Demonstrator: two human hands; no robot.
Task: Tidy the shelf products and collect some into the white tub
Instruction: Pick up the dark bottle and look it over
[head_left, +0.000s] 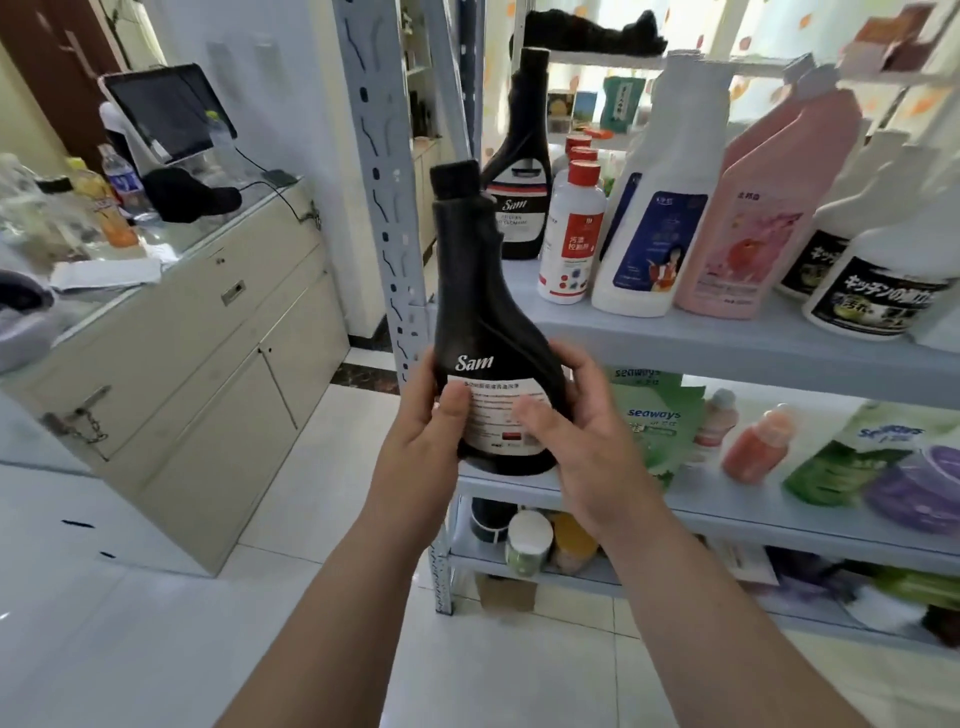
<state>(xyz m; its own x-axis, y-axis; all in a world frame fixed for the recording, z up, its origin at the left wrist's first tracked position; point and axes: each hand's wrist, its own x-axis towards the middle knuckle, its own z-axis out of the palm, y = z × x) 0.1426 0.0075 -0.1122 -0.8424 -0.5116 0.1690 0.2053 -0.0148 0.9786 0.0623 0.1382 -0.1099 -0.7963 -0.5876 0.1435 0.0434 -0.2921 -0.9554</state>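
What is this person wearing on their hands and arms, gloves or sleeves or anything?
Nothing visible. The left hand and right hand are bare: no gloves, rings or watch, and no sleeves show on either arm up to the frame's edge.

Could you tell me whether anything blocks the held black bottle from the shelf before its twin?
Nothing visible: the black plastic Sam bottle, in left hand and right hand, is before the pale blue shelf, whose strip fronting the matching black bottle looks bare.

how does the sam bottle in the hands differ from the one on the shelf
The held bottle is gripped by the left hand and right hand, off the shelf; the shelf bottle stands untouched on it. The held bottle appears nearer, larger. Both are black, black-capped, marked Sam.
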